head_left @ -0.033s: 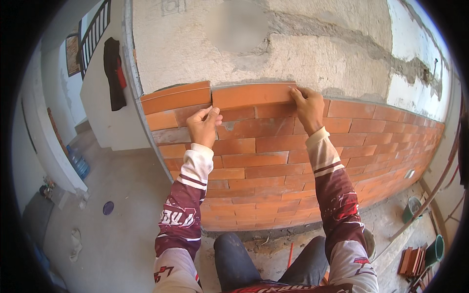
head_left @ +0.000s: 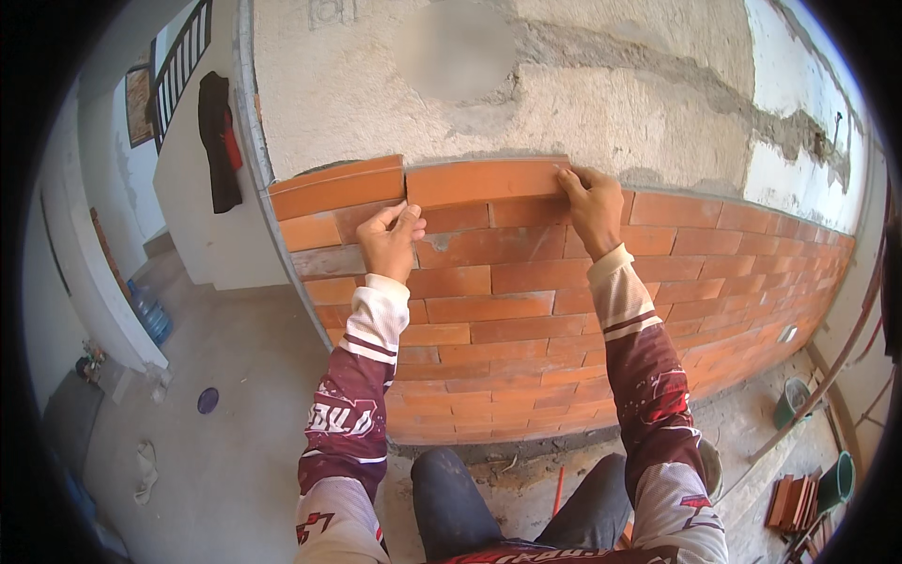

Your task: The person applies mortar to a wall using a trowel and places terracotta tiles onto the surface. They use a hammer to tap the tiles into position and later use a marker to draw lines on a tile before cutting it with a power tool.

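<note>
A long orange brick tile (head_left: 484, 181) sits in the top row of a brick-clad wall (head_left: 526, 329), against rough grey plaster (head_left: 489, 85). My left hand (head_left: 390, 240) has its fingertips pinched together at the tile's lower left corner. My right hand (head_left: 592, 202) grips the tile's right end, fingers over its top edge. A second top-row tile (head_left: 334, 188) lies just left of it at the wall's corner, with a narrow gap between them. Both my sleeves are dark red and white.
Two green buckets (head_left: 794, 399) (head_left: 836, 479) and a stack of spare tiles (head_left: 789, 503) are on the ground at the lower right. A large water bottle (head_left: 150, 315), a round dark lid (head_left: 208, 400) and a hanging dark garment (head_left: 221, 141) are to the left.
</note>
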Demonstrator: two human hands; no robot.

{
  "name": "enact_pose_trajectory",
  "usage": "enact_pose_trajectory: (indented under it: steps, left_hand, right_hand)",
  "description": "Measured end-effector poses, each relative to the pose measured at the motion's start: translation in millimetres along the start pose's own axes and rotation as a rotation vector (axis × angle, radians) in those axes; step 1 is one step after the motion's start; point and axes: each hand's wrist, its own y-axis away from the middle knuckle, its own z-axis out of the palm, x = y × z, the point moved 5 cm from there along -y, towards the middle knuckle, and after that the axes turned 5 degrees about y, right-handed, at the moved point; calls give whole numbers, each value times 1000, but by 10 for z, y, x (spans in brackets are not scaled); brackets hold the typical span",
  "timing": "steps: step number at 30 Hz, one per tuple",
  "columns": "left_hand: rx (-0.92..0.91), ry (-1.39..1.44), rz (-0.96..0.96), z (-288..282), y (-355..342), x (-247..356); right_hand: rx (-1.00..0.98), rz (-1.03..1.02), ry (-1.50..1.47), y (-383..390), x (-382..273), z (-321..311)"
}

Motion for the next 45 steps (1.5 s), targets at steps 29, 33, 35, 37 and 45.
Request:
enact_pose_trajectory:
  steps: [29,33,35,37,45]
  left_hand:
    - [207,-288,478,63,-134,7]
    - [185,-323,492,63,-138,26]
    - [188,-359,568,78,-139,48]
    - [195,-366,572,84,-128,58]
    - [202,-282,390,53,-164,32]
  right_hand:
    - [297,-97,-127,24,139,195]
    - [316,-114,-67,18,121,195]
    - [327,-123,-64,12,133,197]
    - [330,-115,-64,11,124,202]
    - [301,-76,-91,52,80,173]
